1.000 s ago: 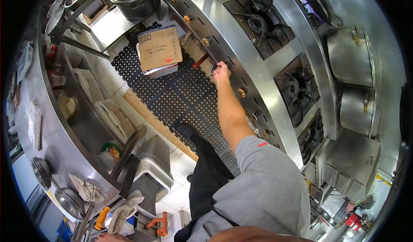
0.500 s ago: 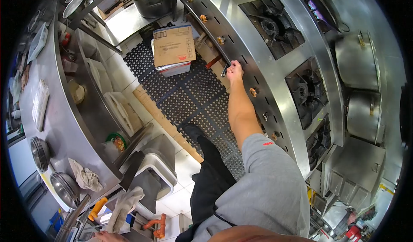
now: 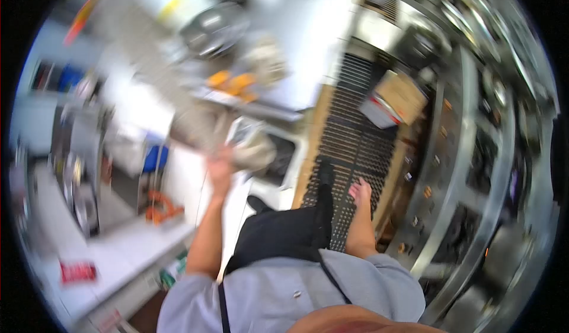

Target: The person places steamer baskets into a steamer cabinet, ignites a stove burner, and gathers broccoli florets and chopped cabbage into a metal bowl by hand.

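Note:
My left hand (image 3: 220,162) is smeared by motion, its fingers closed at the end of a beige cloth (image 3: 253,150). The cloth bunches out to the right of that hand, over the near side of a bin (image 3: 299,155). My right hand (image 3: 360,192) hangs over the black perforated floor mat (image 3: 349,137), with some fingers spread and nothing visible in it. It is apart from the stove front (image 3: 435,179) to its right.
A cardboard piece (image 3: 402,96) lies on a box on the mat. Metal bowls (image 3: 214,29), a crumpled cloth (image 3: 267,60) and orange handles (image 3: 231,85) are by the steel counter (image 3: 302,42). Orange pipework (image 3: 161,208) and a red packet (image 3: 77,272) are at left.
The view has swung left and blurred. My right hand has left the stove front's knob area and opened. My left hand has come from the bottom edge into fuller view with the cloth.

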`<state>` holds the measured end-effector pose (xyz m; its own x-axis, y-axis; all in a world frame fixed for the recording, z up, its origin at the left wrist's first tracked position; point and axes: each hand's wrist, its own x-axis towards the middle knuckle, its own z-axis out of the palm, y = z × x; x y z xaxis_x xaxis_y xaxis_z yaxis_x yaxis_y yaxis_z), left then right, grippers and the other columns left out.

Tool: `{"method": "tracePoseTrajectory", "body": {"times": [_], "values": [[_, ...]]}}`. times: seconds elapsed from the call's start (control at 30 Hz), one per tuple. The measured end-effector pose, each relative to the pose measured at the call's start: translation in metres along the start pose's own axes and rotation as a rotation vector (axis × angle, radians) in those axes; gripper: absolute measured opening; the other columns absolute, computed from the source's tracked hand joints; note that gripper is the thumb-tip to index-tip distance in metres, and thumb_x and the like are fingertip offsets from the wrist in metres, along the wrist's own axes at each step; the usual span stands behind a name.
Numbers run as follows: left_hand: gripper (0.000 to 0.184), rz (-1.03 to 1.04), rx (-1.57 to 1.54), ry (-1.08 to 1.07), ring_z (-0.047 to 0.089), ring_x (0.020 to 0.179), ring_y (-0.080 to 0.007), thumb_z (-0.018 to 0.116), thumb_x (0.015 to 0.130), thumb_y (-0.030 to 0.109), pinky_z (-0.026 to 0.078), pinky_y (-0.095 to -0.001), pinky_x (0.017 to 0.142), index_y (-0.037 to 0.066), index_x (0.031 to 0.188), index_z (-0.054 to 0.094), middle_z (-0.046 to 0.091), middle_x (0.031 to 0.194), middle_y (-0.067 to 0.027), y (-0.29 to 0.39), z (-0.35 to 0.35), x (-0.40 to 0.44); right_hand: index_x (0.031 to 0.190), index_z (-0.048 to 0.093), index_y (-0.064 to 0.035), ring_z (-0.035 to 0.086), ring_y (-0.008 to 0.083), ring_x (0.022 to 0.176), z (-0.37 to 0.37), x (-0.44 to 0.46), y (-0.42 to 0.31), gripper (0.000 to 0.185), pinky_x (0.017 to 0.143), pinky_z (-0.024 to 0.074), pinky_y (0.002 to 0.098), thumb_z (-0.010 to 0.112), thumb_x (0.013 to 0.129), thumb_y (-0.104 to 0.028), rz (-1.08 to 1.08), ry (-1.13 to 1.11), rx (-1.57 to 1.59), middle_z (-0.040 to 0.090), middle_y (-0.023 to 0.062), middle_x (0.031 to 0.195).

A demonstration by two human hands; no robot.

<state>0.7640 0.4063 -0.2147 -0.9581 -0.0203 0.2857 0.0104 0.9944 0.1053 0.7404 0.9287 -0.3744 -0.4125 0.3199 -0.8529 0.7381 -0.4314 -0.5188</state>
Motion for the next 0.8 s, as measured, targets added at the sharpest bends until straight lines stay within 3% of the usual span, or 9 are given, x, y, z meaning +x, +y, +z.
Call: {"method": "tracePoseTrajectory", "body": {"times": [0.07, 0.1, 0.17, 0.23, 0.3, 0.37, 0.5, 0.63, 0.8], "values": [[0.038, -0.281, -0.644, -0.052, 0.051, 0.121, -0.0339, 0.054, 0.095, 0.018, 0.037, -0.0431, 0.101, 0.001, 0.129, 0.053, 0.057, 0.127, -0.0192, 0.05, -0.092, 0.028, 0.122, 0.053, -0.0063, 0.061, 0.0203, 0.062, 0.032, -0.045, 0.044, 0.038, 0.055, 0.0564, 0.0372, 0.062, 0.091, -0.027, -0.1, -0.081, -0.259, 0.059, 0.0081, 0.082], [0.038, -0.435, -0.935, -0.014, 0.054, 0.115, -0.0377, 0.063, 0.091, 0.021, 0.045, -0.0414, 0.094, -0.001, 0.122, 0.057, 0.06, 0.119, -0.0213, 0.076, -0.14, 0.045, 0.122, 0.053, -0.0063, 0.061, 0.0203, 0.062, 0.048, -0.062, 0.065, 0.038, 0.055, 0.0564, 0.0372, 0.062, 0.091, -0.027, -0.116, -0.127, -0.31, 0.059, 0.0081, 0.082], [0.038, -0.114, -0.721, 0.009, 0.056, 0.11, -0.0406, 0.062, 0.093, 0.022, 0.045, -0.0424, 0.095, 0.0, 0.123, 0.057, 0.06, 0.115, -0.0238, 0.052, -0.158, 0.015, 0.112, 0.058, -0.0065, 0.058, 0.0187, 0.054, 0.066, -0.092, 0.099, 0.026, 0.047, 0.055, 0.0366, 0.06, 0.09, -0.02, -0.069, -0.199, -0.719, 0.058, 0.0065, 0.076], [0.037, -0.091, -0.753, -0.101, 0.057, 0.111, -0.0365, 0.063, 0.093, 0.022, 0.047, -0.0412, 0.094, -0.001, 0.122, 0.059, 0.057, 0.121, -0.0222, 0.011, -0.175, -0.027, 0.101, 0.058, -0.0058, 0.055, 0.0181, 0.049, 0.095, -0.136, 0.119, 0.019, 0.042, 0.0516, 0.0339, 0.064, 0.087, -0.018, 0.002, -0.295, -0.895, 0.058, 0.0086, 0.071], [0.036, -0.04, -0.764, -0.215, 0.058, 0.112, -0.0324, 0.063, 0.093, 0.023, 0.048, -0.0399, 0.093, -0.001, 0.12, 0.061, 0.055, 0.127, -0.0205, -0.045, -0.198, -0.059, 0.103, 0.059, -0.0073, 0.057, 0.0196, 0.051, 0.13, -0.146, 0.145, 0.02, 0.042, 0.0527, 0.0367, 0.062, 0.087, -0.019, 0.084, -0.411, -1.066, 0.059, 0.0086, 0.072], [0.036, -0.332, -0.932, -0.349, 0.061, 0.108, -0.0278, 0.063, 0.094, 0.024, 0.05, -0.0368, 0.09, 0.001, 0.122, 0.061, 0.059, 0.123, -0.0174, -0.106, -0.22, -0.08, 0.11, 0.06, -0.0104, 0.06, 0.0215, 0.055, 0.17, -0.156, 0.167, 0.026, 0.045, 0.0548, 0.0408, 0.061, 0.087, -0.022, 0.105, -0.657, -1.565, 0.061, 0.0083, 0.077], [0.031, -0.832, -0.952, -0.02, 0.066, 0.089, -0.0201, 0.062, 0.094, 0.02, 0.053, -0.0317, 0.076, -0.001, 0.118, 0.063, 0.067, 0.106, -0.0136, -0.221, -0.232, -0.099, 0.129, 0.054, -0.0155, 0.066, 0.0257, 0.069, 0.275, -0.219, 0.179, 0.045, 0.056, 0.0596, 0.0397, 0.064, 0.088, -0.03, 0.003, -0.868, -1.9, 0.065, 0.014, 0.098], [0.032, -0.847, -0.94, -0.046, 0.066, 0.086, -0.0196, 0.063, 0.093, 0.019, 0.052, -0.0307, 0.075, -0.001, 0.117, 0.063, 0.068, 0.1, -0.0136, -0.321, -0.238, -0.066, 0.133, 0.051, -0.0097, 0.069, 0.0321, 0.072, 0.397, -0.267, 0.184, 0.049, 0.055, 0.0596, 0.0403, 0.063, 0.089, -0.03, -0.204, -0.993, -1.982, 0.066, 0.0188, 0.106], [0.036, -0.572, -0.876, -0.349, 0.067, 0.089, -0.0269, 0.064, 0.092, 0.024, 0.053, -0.0353, 0.079, 0.0, 0.119, 0.063, 0.068, 0.101, -0.0196, -0.456, -0.192, 0.029, 0.132, 0.051, -0.0037, 0.069, 0.033, 0.081, 0.584, -0.368, 0.146, 0.051, 0.057, 0.0579, 0.0407, 0.061, 0.089, -0.031, -0.477, -1.068, -1.897, 0.066, 0.0219, 0.108]]}}
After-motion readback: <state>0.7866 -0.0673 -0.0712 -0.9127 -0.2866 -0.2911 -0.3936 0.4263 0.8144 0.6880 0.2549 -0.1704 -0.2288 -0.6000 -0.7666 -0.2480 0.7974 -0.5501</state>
